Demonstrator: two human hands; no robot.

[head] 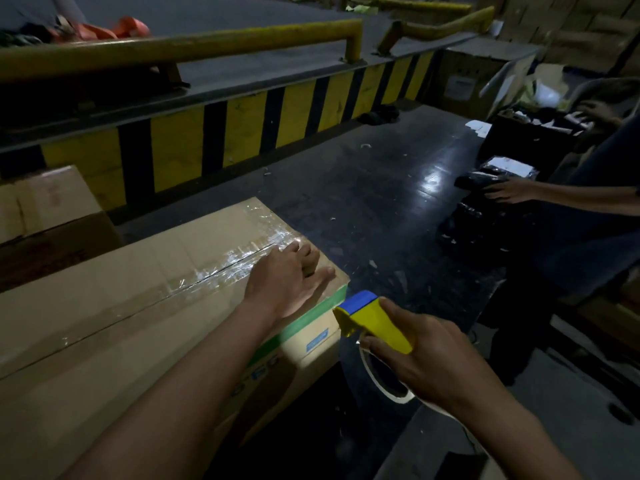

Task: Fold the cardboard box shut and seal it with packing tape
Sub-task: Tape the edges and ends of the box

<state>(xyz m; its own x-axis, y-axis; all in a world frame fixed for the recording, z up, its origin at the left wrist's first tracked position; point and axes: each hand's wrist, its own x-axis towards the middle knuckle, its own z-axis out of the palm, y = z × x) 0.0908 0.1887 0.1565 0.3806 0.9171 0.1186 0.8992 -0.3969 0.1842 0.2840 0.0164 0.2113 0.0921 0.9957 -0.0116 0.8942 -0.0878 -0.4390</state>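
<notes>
Dark, scuffed flooring (pixel 381 188) stretched below a yellow-and-black striped barrier (pixel 242 129). On it lay the cardboard box (pixel 138 292), flaps closed, with clear packing tape (pixel 221 268) along its centre seam. The left hand (pixel 284 282) lay flat on the lid near the box's right end, fingers straight. Just off that corner, the right hand (pixel 429 362) gripped a yellow-and-blue tape dispenser (pixel 374 323), forearm extended.

Left hand (pixel 287 282) flat on taped cardboard box (pixel 138 306); right hand (pixel 426 362) holds tape dispenser (pixel 374 323).
</notes>
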